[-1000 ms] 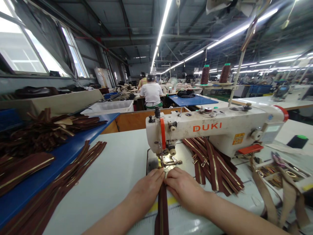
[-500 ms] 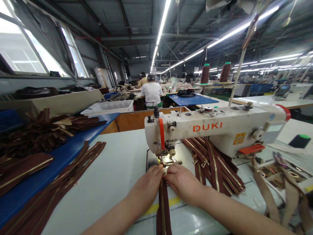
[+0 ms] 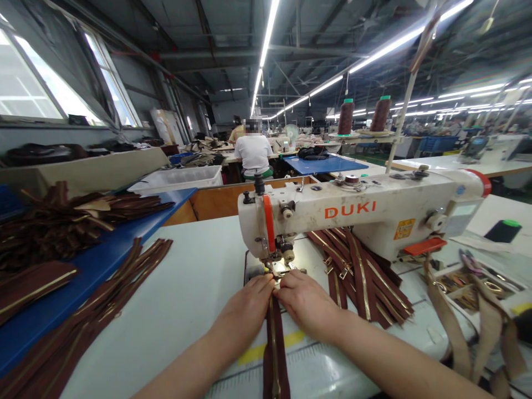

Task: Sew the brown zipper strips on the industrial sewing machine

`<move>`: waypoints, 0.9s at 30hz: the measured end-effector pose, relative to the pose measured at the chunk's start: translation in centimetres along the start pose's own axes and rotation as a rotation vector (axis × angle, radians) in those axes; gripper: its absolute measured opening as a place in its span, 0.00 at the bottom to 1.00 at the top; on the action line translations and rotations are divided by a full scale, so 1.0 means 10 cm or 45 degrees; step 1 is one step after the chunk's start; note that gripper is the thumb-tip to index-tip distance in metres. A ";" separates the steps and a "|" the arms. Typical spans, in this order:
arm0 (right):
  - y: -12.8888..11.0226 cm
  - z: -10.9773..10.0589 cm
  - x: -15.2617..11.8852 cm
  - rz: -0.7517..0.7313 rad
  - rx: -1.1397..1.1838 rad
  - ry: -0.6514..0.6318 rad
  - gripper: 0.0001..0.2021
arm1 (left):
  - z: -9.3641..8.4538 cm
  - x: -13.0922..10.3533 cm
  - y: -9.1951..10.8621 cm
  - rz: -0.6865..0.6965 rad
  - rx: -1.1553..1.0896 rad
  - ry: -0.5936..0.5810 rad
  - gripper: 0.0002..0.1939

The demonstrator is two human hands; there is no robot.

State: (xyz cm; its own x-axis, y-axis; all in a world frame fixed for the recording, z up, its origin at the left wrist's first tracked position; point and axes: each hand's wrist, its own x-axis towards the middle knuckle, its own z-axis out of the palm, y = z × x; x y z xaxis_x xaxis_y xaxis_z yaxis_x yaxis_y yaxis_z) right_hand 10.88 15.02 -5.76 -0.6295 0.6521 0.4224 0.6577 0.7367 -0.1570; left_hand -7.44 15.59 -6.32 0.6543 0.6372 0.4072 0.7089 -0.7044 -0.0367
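Observation:
A brown zipper strip [image 3: 274,346] with gold teeth runs from the front table edge up to the needle area of a white sewing machine [image 3: 349,208]. My left hand [image 3: 252,299] pinches the strip's left side close to the presser foot [image 3: 270,266]. On its other side my right hand [image 3: 305,302] has its fingers closed at the strip's edge, just right of the foot. The fingertips of both hands nearly meet, and they hide the strip's far end.
More brown zipper strips [image 3: 366,277] lie under the machine arm, and others [image 3: 103,299] at the left. A blue board [image 3: 106,255] carries a large pile. At the right stands a parts tray [image 3: 469,288] with hanging tan straps [image 3: 451,332]. A person [image 3: 253,152] sits ahead.
The view has shifted slightly, so the machine and table appear a little further left. Both hands stay at the presser foot with the zipper strip, their pose nearly the same.

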 end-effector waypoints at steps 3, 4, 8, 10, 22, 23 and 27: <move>0.00 0.00 0.00 -0.007 -0.007 -0.005 0.09 | 0.04 -0.03 -0.02 -0.023 -0.002 -0.009 0.17; 0.00 0.00 -0.01 -0.006 -0.009 -0.007 0.09 | 0.05 -0.04 -0.03 -0.023 -0.004 -0.012 0.17; 0.00 0.00 -0.01 -0.005 -0.009 -0.011 0.09 | 0.05 -0.07 -0.02 -0.051 -0.035 0.003 0.17; 0.00 0.00 -0.01 -0.002 -0.017 -0.020 0.09 | 0.04 -0.07 -0.01 -0.092 -0.054 0.015 0.17; -0.02 0.01 -0.02 0.005 -0.016 -0.002 0.09 | -0.02 -0.03 0.03 -0.127 -0.111 -0.021 0.15; -0.01 0.01 -0.02 0.001 -0.016 0.002 0.09 | -0.03 -0.03 0.04 -0.127 -0.104 -0.020 0.15; -0.01 0.01 -0.01 -0.003 -0.015 0.010 0.09 | -0.04 -0.02 0.04 -0.122 -0.060 -0.018 0.15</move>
State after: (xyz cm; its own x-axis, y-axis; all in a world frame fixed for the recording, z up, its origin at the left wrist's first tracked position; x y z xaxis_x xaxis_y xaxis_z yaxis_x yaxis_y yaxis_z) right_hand 10.83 14.90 -5.91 -0.6279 0.6487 0.4301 0.6609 0.7362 -0.1455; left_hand -7.37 15.01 -6.06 0.5881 0.7064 0.3938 0.7552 -0.6539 0.0452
